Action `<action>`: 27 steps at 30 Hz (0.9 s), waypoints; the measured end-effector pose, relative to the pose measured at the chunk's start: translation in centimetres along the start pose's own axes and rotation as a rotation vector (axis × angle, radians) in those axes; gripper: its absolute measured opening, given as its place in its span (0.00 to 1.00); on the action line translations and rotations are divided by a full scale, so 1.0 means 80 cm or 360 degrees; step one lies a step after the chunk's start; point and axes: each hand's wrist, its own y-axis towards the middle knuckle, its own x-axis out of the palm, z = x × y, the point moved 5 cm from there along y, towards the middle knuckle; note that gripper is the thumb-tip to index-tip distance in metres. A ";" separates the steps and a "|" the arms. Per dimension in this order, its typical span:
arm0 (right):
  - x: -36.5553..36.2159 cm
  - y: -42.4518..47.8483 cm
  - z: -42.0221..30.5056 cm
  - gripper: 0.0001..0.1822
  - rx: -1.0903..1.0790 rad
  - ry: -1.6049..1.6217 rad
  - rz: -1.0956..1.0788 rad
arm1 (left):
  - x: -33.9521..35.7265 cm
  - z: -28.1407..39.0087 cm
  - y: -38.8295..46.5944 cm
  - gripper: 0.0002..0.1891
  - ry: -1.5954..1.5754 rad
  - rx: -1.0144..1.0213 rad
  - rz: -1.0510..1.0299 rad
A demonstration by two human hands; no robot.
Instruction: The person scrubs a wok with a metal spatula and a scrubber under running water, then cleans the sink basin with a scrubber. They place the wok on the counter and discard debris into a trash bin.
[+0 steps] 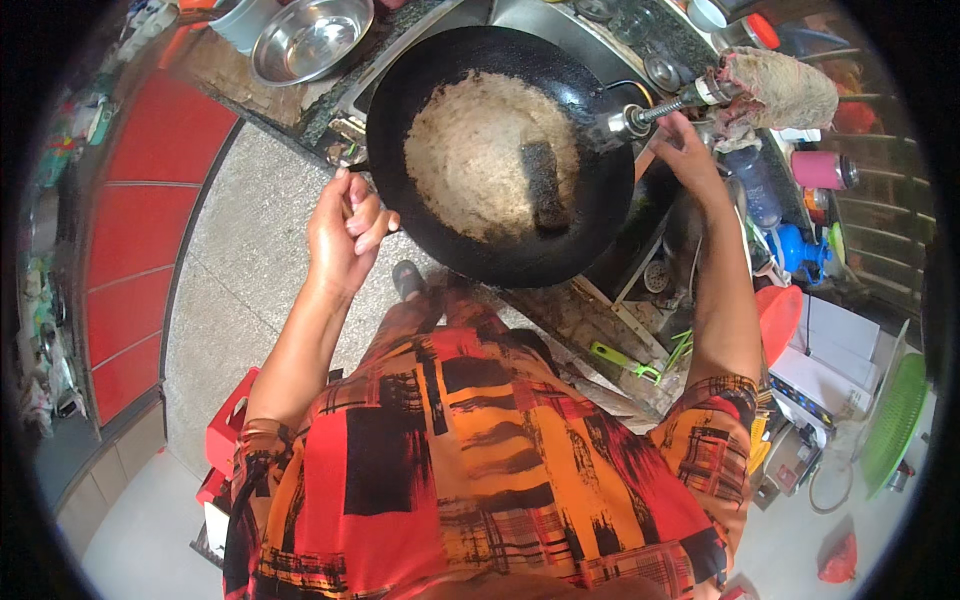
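Note:
A black wok (439, 262) is tilted over the sink, with cloudy, greyish liquid (472, 150) spread across its middle. A dark oblong scrubber or brush (546, 187) lies in the liquid. My left hand (349, 214) is curled around the wok's left loop handle, which mostly disappears behind the fingers. On the far side, my right hand (684, 146) is at the wok's right rim, just under a flexible metal faucet (664, 111). The opposite loop handle (634, 84) shows partly behind the faucet. Whether those fingers grip anything is hidden.
A steel basin (311, 41) sits on the counter beyond the sink (525, 26). Cloth (784, 90) wraps the faucet's base. Bottles and a pink cup (817, 170) crowd the right side. A green-handled peeler (615, 356) lies nearby. Red cabinet doors (142, 225) stand left.

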 end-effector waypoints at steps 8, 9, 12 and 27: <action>0.084 -0.012 -0.079 0.18 0.0455 0.1210 -0.0437 | 0.019 0.006 0.013 0.15 0.0077 -0.0035 -0.0065; 0.089 -0.009 -0.084 0.18 0.0404 0.1361 -0.0375 | 0.020 0.005 0.015 0.15 0.0076 -0.0055 -0.0077; 0.106 0.000 -0.117 0.17 0.0258 0.1821 -0.0225 | 0.018 0.006 0.016 0.15 0.0096 -0.0038 -0.0093; 0.048 -0.022 -0.065 0.18 0.0438 -0.0176 0.0003 | 0.005 0.000 0.002 0.15 0.0107 -0.0039 -0.0052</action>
